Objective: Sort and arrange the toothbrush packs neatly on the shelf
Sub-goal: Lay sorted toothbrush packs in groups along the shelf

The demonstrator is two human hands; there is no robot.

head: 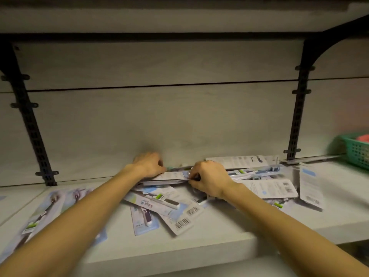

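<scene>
While both hands curl over pile on shelf [219, 234], left hand [148, 163] and right hand [209, 179] pinch flat pack [171, 177] ends between fingers.

The light was dim and warm, leaving the whole unit in a greyish, slightly green cast. A pale wood-grain back panel [159, 116] filled most of the view, split by a thin dark horizontal seam. Two black slotted uprights ran down it, the left upright [30, 120] leaning with the lens and the right upright [298, 108] rising into a curved black bracket [327, 41] under the upper shelf board [159, 19]. A dark rail ran along that board's underside. Below, the pale lower board [219, 242] showed a thick front edge. At its far right end stood a green plastic basket [357, 152] holding something red, blurred.
</scene>
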